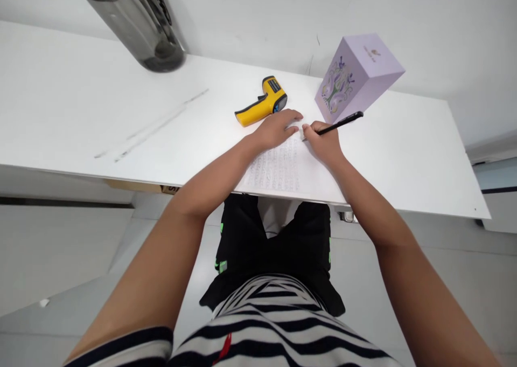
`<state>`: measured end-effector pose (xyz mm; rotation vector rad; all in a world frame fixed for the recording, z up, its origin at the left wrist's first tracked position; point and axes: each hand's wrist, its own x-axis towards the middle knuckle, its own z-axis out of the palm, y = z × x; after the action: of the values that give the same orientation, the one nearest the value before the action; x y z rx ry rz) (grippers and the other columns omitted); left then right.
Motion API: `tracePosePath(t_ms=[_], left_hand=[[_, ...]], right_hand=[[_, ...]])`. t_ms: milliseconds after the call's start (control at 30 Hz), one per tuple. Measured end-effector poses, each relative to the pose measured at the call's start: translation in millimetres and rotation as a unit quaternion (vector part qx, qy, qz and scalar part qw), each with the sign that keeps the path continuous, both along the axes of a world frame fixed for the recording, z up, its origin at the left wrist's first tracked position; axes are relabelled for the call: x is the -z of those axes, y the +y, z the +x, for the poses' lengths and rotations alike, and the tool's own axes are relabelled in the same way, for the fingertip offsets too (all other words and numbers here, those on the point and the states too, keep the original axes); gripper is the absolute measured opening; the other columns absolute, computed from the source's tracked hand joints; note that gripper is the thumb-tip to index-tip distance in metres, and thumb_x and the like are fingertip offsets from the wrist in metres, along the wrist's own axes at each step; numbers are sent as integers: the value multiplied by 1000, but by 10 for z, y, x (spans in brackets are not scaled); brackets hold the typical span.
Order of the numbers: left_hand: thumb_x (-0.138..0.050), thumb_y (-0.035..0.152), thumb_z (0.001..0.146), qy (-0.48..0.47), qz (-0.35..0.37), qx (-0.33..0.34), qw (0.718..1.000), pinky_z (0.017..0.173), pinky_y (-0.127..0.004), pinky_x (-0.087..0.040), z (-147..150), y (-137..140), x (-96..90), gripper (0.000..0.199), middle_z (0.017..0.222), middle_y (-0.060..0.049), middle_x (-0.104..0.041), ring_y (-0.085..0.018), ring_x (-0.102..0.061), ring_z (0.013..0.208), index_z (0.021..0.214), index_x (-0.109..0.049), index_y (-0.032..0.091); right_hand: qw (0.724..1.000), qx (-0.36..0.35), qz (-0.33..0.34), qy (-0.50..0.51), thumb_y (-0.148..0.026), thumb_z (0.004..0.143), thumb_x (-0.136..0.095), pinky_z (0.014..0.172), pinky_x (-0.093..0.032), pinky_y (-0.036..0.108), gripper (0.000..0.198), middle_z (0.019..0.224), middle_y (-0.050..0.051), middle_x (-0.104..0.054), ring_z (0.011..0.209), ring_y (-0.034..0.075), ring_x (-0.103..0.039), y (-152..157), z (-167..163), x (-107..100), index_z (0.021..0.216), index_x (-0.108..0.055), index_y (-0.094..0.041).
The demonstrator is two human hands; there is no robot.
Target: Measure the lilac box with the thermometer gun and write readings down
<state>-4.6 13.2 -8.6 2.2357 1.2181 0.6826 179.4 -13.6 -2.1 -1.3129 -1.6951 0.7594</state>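
A white sheet of paper [278, 167] covered in lines of handwriting lies at the front edge of the desk. My left hand [278, 128] rests on its upper left part, fingers stretched out and a little apart, holding nothing. In my right hand [325, 143] a black pen [341, 123] is pinched, its tip down at the paper and its back end pointing up to the right. Just beyond my left hand lies a yellow and black infrared thermometer gun [262, 103] on its side.
The white desk [424, 151] stands against a wall. A lilac box [355, 76] with a flower design stands behind my right hand. At the back left is a grey see-through bottle [141, 27]. Dark scuff marks [161, 124] cross the desktop on the left.
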Motion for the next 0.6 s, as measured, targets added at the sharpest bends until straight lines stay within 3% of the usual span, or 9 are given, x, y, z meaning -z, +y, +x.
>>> tracePosePath(t_ms=[267, 600], left_hand=[[-47, 32, 96, 13, 0, 1, 1000, 112, -41, -43, -7, -1, -30, 41, 142, -10, -61, -25, -56, 132, 134, -58, 20], [-42, 28, 98, 9, 38, 23, 999, 105, -38, -47, -19, -28, -34, 36, 131, -12, -67, -24, -61, 122, 125, -63, 17]], right_hand=[[1000, 12, 1, 5, -38, 83, -58, 55, -28, 27, 41, 52, -7, -31, 55, 11, -33, -25, -13, -3, 52, -34, -23], [1000, 10, -29, 9, -48, 82, -57, 58, -35, 28, 41, 52, -5, -40, 58, 13, -41, -13, 5, -14, 53, -41, -23]])
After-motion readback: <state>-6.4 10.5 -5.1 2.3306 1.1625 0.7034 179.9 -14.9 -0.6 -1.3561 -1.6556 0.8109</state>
